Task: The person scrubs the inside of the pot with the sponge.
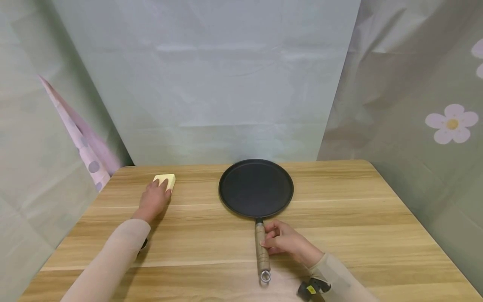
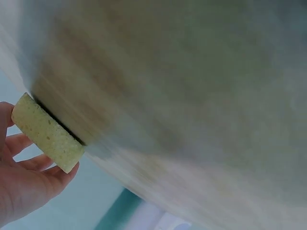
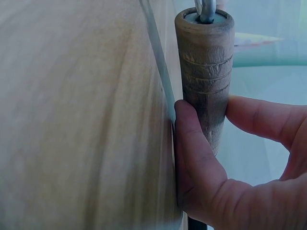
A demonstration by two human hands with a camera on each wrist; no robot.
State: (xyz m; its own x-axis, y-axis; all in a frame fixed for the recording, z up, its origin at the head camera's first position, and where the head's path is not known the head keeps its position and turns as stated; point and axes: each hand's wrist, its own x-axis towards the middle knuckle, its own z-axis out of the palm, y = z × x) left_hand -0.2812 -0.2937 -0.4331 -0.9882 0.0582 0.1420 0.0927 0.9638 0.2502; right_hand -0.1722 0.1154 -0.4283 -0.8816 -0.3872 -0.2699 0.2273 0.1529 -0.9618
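Observation:
A flat black pan (image 1: 256, 188) with a low rim lies on the wooden table, its wooden handle (image 1: 261, 247) pointing toward me. My right hand (image 1: 288, 243) pinches that handle from the right. The right wrist view shows the thumb (image 3: 259, 117) on one side of the handle and curled fingers (image 3: 196, 148) on the other. Farther left, a pale yellow sponge (image 1: 170, 179) is on the table under my left hand (image 1: 154, 200). Seen from the left wrist, the hand (image 2: 29, 184) grips the sponge (image 2: 48, 132) by its edges.
The wood-grain table (image 1: 203, 251) ends at a far edge just behind the pan and sponge. Pale curtains hang behind and on both sides, the right one with a pink flower (image 1: 452, 123). A metal hanging ring (image 1: 265, 276) is at the handle's near end.

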